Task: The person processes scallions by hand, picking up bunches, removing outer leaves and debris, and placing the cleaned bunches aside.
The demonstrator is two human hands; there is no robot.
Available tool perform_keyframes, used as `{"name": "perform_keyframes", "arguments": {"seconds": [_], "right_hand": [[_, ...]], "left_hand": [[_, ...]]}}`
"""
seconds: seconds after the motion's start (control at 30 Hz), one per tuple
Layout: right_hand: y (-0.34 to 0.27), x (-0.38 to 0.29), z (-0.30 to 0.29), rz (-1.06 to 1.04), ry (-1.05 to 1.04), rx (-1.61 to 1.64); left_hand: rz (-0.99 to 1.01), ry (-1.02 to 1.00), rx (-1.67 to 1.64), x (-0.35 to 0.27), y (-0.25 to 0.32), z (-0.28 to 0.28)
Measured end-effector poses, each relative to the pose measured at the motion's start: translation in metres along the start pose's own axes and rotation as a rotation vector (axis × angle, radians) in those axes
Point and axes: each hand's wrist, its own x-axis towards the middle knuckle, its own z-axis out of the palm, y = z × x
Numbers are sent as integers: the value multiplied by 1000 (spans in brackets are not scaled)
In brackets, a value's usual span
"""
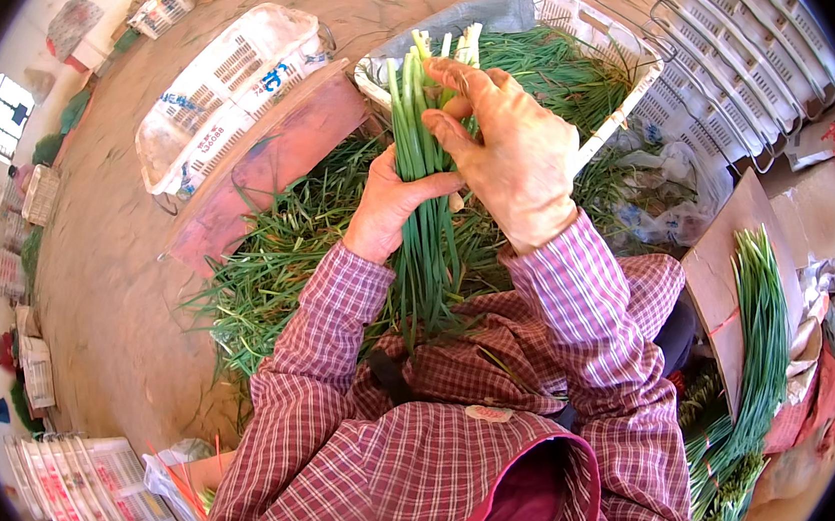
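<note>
A bunch of green leafy stalks with pale ends, like garlic chives [413, 133], stands upright in front of me, pale ends up. My left hand [400, 202] is wrapped around the bunch at mid-length, thumb across its front. My right hand [507, 139] is at the upper right of the bunch, its bent fingers on the pale stalks near the top. The lower leaves hang over my checked apron. Behind the right hand, a white plastic crate [618, 117] lined with grey cloth holds more loose green stalks [557, 66].
Loose leaves [273, 252] lie heaped before me beside a reddish board [274, 176]. Beyond it stands an empty white crate [220, 91]. Stacked crates [730, 64] and clear plastic bags [681, 182] are at the right. Tied green bunches [758, 318] lie beside brown cardboard [741, 259].
</note>
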Motion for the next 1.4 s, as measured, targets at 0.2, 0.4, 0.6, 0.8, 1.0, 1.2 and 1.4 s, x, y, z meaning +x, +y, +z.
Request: {"name": "perform_keyframes", "arguments": {"seconds": [0.2, 0.4, 0.6, 0.8, 1.0, 1.2, 1.4], "right_hand": [[21, 3, 14, 33, 2, -58], [42, -1, 15, -42, 51, 141], [48, -17, -46, 359, -280, 976], [57, -8, -27, 35, 104, 276], [34, 11, -31, -94, 83, -75], [48, 13, -13, -249, 81, -261], [90, 1, -17, -158, 270, -250]], "left_hand": [[-32, -69, 67, -3, -3, -1], [-26, -104, 52, -5, 1, -7], [35, -48, 231, 7, 14, -37], [76, -97, 440, 5, 24, -33], [86, -123, 481, 2, 26, -21], [120, -176, 568, 2, 26, -11], [50, -144, 526, -3, 34, -22]]}}
